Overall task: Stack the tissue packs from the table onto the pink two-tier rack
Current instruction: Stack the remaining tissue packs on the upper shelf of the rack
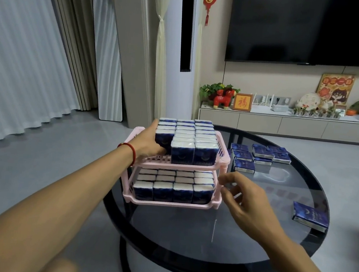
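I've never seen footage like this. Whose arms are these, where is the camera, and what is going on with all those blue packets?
There is no machine here: a person wears a camera on the head, so you look down along their own arms. The left hand presses against a tissue pack on the top tier of the pink rack, whose two tiers are nearly full. The right hand hovers open beside the rack, holding nothing. More loose packs and a single pack lie on the round glass table.
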{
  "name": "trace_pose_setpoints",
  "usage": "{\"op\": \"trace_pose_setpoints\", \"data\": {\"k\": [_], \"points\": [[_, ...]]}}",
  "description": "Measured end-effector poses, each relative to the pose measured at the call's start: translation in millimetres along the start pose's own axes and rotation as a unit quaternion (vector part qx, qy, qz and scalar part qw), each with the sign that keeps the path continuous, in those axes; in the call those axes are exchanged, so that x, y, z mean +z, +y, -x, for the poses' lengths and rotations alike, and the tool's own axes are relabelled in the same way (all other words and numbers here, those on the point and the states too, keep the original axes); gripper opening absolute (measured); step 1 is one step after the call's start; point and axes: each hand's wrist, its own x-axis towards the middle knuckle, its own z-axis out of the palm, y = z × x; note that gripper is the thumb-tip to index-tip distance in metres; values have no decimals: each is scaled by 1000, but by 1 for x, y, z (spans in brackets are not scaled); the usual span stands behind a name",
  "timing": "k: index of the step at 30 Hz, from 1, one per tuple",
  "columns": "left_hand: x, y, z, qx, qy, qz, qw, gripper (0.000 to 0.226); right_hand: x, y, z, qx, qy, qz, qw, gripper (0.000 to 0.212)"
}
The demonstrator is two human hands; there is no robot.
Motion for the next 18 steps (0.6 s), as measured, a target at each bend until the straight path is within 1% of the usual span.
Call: {"op": "trace_pose_setpoints", "data": {"k": [2,5,7,8,9,10,11,12,13,14,15,16,18], "points": [[-3,1,1,-13,3,-11,1000,92,-2,6,0,8,-9,8,1000,18],[-7,10,7,-30,3,-23,999,109,-7,16,2,19,-20,24,999,18],[-10,21,16,-43,-7,4,999,119,-10,24,3,37,-27,48,998,17],[-12,27,22,-49,-3,20,999,119,-12,28,4,52,-24,66,996,16],[-13,32,29,-46,18,23,998,115,-15,34,5,69,-12,85,994,16],[-14,37,38,-33,59,13,998,109,-19,42,6,88,8,102,991,16],[-15,39,47,-4,117,-6,993,98,-24,52,8,112,30,120,986,17],[-13,42,60,39,183,-30,982,84,-30,62,11,139,46,147,978,21],[-8,44,75,91,247,-56,963,67,-37,73,13,170,51,189,966,27],[-1,48,90,143,294,-79,942,53,-44,84,16,207,47,236,948,36],[8,51,105,188,317,-91,925,43,-52,93,20,249,40,270,929,45],[21,53,119,224,321,-101,915,38,-60,103,24,287,33,282,915,54],[50,54,139,280,285,-106,911,36,-73,122,33,338,8,270,901,65]]}}
